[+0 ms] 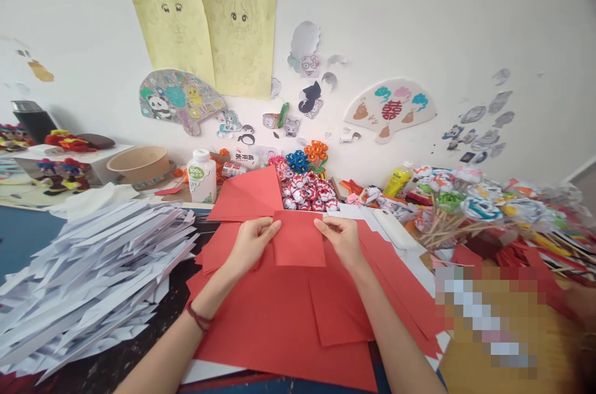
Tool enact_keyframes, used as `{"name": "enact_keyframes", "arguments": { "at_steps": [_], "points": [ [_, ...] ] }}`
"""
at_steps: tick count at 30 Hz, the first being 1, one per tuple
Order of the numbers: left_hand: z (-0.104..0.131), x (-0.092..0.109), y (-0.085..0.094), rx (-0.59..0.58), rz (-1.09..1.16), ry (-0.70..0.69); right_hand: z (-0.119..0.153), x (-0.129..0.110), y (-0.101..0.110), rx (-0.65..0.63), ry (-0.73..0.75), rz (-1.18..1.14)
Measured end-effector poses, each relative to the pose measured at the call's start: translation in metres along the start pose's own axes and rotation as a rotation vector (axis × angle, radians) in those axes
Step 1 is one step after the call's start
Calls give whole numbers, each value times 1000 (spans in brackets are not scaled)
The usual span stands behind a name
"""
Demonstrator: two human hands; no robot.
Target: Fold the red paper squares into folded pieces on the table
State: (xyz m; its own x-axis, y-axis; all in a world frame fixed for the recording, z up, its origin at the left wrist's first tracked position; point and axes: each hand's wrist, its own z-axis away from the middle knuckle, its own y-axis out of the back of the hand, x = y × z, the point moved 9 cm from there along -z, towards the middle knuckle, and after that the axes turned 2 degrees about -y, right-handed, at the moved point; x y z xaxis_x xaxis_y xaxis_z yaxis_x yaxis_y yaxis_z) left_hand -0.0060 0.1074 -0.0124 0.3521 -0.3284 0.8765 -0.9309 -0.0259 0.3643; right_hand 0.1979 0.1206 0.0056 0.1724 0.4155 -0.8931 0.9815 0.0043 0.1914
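Between my two hands a small red paper square [299,245] is held up by its upper corners. My left hand [255,242] pinches its left edge between thumb and fingers. At the opposite upper corner, my right hand [342,237] pinches it the same way. Beneath lies a large red paper sheet [270,326], with a smaller red piece [338,313] on top of it near my right forearm. Another red sheet [249,192] sits behind my left hand. More red sheets [400,282] spread out under my right arm, over white paper.
A big heap of folded white paper strips [93,276] covers the left side. Behind stand a white bottle [202,177], a round tan container [139,161] and red-white paper flowers [310,192]. Paper flowers on sticks [465,201] and a yellow bottle [399,180] are at right.
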Motion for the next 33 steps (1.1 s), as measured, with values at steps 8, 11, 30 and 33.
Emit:
{"name": "enact_keyframes", "arguments": {
  "at_steps": [8, 11, 30, 33],
  "points": [
    [1, 5, -2, -8, -46, -50, -1, -4, 6, 39, 37, 23],
    [1, 1, -10, -80, 20, -29, -1, -3, 11, 76, 51, 23],
    [1, -12, -18, -116, 20, 38, -1, 3, 24, 225, 10, -29],
    [0, -9, -5, -16, -105, 22, -3, 9, 21, 167, -57, -100]
  ]
}}
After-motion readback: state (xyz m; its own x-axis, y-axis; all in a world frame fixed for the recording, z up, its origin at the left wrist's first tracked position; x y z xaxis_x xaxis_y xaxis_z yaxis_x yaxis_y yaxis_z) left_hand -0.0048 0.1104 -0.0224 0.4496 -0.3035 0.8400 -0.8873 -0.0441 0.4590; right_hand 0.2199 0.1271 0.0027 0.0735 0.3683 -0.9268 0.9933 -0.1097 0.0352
